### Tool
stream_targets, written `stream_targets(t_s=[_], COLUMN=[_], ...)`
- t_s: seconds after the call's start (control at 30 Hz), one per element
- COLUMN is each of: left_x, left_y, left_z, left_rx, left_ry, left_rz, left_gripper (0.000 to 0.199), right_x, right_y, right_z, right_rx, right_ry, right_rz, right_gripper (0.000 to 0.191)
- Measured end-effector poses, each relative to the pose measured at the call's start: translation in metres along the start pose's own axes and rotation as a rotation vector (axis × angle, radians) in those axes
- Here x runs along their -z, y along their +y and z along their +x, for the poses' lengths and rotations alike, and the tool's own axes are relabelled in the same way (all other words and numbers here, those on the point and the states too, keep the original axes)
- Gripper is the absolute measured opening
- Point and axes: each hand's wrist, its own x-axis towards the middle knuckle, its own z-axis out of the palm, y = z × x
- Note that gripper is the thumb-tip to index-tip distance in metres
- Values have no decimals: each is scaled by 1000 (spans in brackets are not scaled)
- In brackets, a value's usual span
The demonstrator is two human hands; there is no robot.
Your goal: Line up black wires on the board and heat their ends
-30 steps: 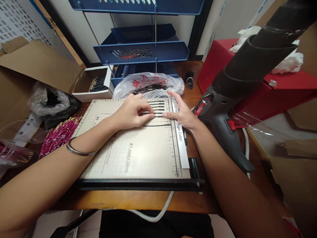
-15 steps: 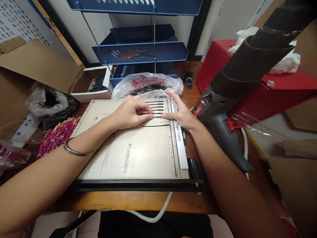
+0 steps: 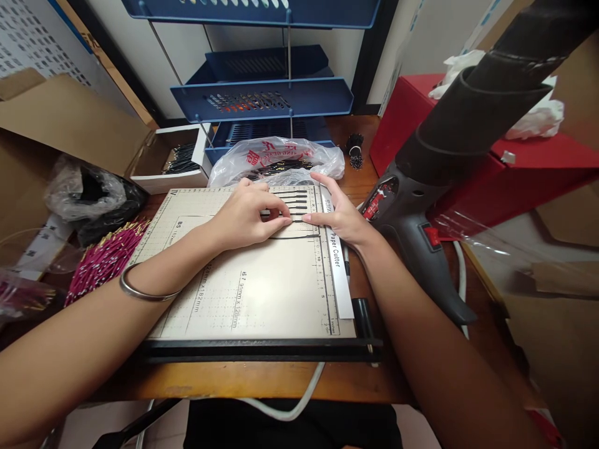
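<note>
A cream paper cutter [image 3: 276, 280] with printed grid lines and a ruler lies flat on the table. Several short black strips [image 3: 300, 201] lie side by side near its far right corner. My left hand [image 3: 250, 215] rests on the board, thumb and forefinger pinched at the left end of a thin black cord [image 3: 297, 219]. My right hand [image 3: 344, 218] lies over the cutter's right edge, fingers spread, its thumb tip touching the cord's right end. Nearer to me, a longer black cord [image 3: 299, 237] crosses the board, partly hidden by my left hand.
Behind the cutter are a plastic bag [image 3: 276, 161] of black cords and a blue tiered rack [image 3: 262, 100]. Magenta cords [image 3: 107, 259] and an open white box [image 3: 171, 181] sit left. A grey tool with a red switch [image 3: 416, 218] stands right, before a red box [image 3: 397, 106].
The view has shifted slightly. The longer cord's left end has shifted a little beside my left hand. Both hands stay almost in place.
</note>
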Motion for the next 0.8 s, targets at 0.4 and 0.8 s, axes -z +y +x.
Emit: stream_targets(t_s=[0.4,0.8], left_x=[0,0], left_y=[9,7], left_z=[1,0], left_rx=[-3,0], left_ry=[-1,7], left_rz=[-7,-5], left_gripper=[22,23], right_x=[-1,2], right_y=[-2,6], right_z=[-1,2], right_rx=[16,44], right_ry=[7,5], right_rz=[-23,-19], right_gripper=[108,102])
